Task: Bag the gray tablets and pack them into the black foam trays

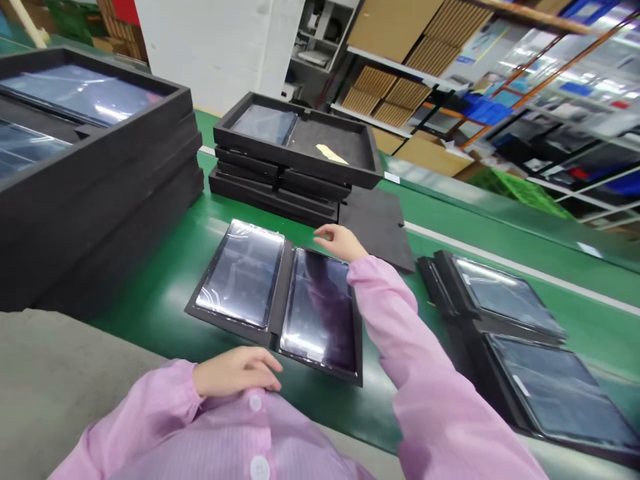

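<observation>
A black foam tray (281,293) lies on the green work surface in front of me. It bears two glossy flat screen panels side by side, a left panel (245,270) and a darker right panel (320,313). My right hand (343,241) hovers at the far edge of the right panel, fingers loosely bent and apart, with nothing visible in them. Close against my body, by the near edge of the tray, my left hand (237,372) rests with relaxed fingers and holds nothing I can see.
Stacked foam trays with panels (125,147) rise at the left. Behind stands another stack, whose top tray (300,160) holds one panel and a yellowish strip (331,154). A flat foam sheet (375,220) lies beside it. More panels (565,380) in foam sit at the right.
</observation>
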Tool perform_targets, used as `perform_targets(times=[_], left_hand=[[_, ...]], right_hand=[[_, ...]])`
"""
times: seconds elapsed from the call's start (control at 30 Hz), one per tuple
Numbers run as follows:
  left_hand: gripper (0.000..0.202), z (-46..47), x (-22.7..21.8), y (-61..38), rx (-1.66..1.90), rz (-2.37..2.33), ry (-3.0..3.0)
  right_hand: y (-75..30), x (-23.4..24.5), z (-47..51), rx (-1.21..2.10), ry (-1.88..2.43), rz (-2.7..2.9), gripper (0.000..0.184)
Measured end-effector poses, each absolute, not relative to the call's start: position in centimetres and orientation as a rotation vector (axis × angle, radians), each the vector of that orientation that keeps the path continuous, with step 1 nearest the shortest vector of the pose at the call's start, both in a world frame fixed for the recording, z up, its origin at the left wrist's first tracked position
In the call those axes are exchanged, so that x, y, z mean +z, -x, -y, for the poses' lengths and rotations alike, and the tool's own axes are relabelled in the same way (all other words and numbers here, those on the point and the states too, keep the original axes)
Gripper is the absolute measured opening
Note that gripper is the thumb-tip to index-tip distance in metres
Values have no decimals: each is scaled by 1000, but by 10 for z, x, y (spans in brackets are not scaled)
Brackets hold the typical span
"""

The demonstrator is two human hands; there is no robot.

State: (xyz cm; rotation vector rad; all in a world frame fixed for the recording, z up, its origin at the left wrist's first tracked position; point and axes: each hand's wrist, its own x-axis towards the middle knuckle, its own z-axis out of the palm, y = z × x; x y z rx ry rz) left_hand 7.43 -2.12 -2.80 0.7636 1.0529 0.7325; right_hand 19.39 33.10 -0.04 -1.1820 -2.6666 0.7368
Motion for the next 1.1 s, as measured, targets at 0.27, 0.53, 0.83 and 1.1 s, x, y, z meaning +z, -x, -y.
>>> perform_targets(times=[0.27, 0.53, 0.83, 1.1], left_hand=[[63, 32, -40, 4, 932, -2222, -1395], [87, 40, -83, 25, 598, -2241, -1627], [129, 46, -87, 37, 833, -2269, -1699], [71, 30, -35, -9, 1675, -1741, -397]], right_hand=[[-109, -15, -290, 767, 893, 2828, 26], [-117, -3, -289, 861, 969, 2759, 21], [-185, 53, -233, 1696, 939, 2184, 36], [-226, 42, -141, 1648, 1205, 1403, 44]])
